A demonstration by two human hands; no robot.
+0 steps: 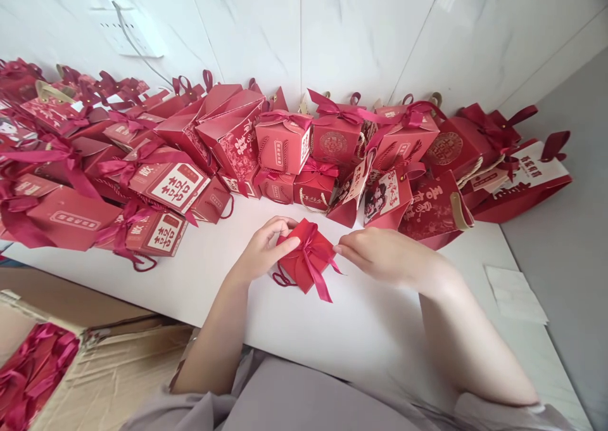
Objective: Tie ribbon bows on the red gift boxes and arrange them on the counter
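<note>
A small red box [294,263] with a crimson ribbon bow [311,253] on its top sits on the white table in front of me. My left hand [266,247] grips the box at its upper left, thumb on the top and fingers curled behind. At the box's right side is my right hand [380,253], its fingers closed, fingertips at the end of a ribbon loop or tail; the pinch itself is too small to make out. One ribbon tail hangs toward me over the front edge. A dark red cord handle [284,277] lies at the box's lower left.
Many red gift boxes [285,142] with bows and cords line the wall behind. More boxes [71,212] are piled at the left. An open cardboard carton [109,367] at lower left holds red ribboned items [35,374]. A white tissue [515,295] lies at the right.
</note>
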